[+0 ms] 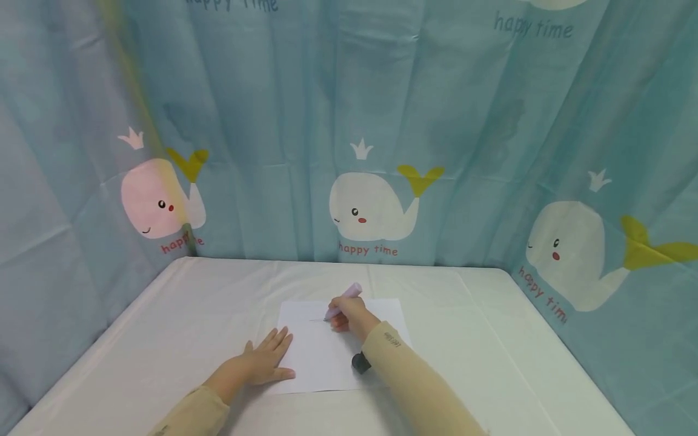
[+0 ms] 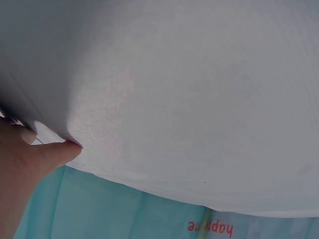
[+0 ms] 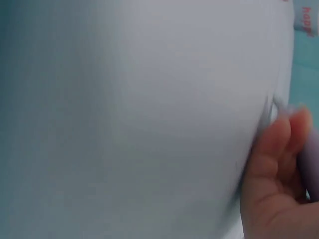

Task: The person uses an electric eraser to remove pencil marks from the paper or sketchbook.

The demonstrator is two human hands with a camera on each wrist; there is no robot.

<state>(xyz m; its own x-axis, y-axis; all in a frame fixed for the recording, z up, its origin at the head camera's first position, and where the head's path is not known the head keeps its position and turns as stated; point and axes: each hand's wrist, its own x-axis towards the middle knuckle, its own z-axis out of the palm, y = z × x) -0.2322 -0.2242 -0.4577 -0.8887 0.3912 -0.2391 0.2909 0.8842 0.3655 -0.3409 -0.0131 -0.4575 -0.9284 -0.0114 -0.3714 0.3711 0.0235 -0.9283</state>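
Observation:
A white sheet of paper (image 1: 322, 357) lies flat on the white-covered table. My right hand (image 1: 351, 312) pinches a light purple pen (image 1: 353, 290), tilted with its tip down on the upper part of the sheet. A short thin line (image 1: 316, 320) runs left from the tip. In the right wrist view, the fingertips (image 3: 279, 134) close around the pen (image 3: 311, 162) near its tip; that view is blurred. My left hand (image 1: 264, 357) rests with spread fingers at the sheet's left edge. The left wrist view shows mainly its thumb (image 2: 57, 153).
The white tablecloth (image 1: 491, 351) spreads out on all sides of the paper. A small round black object (image 1: 360, 363) shows beside the right sleeve. Behind the table hangs a blue curtain (image 1: 262, 200) printed with whales.

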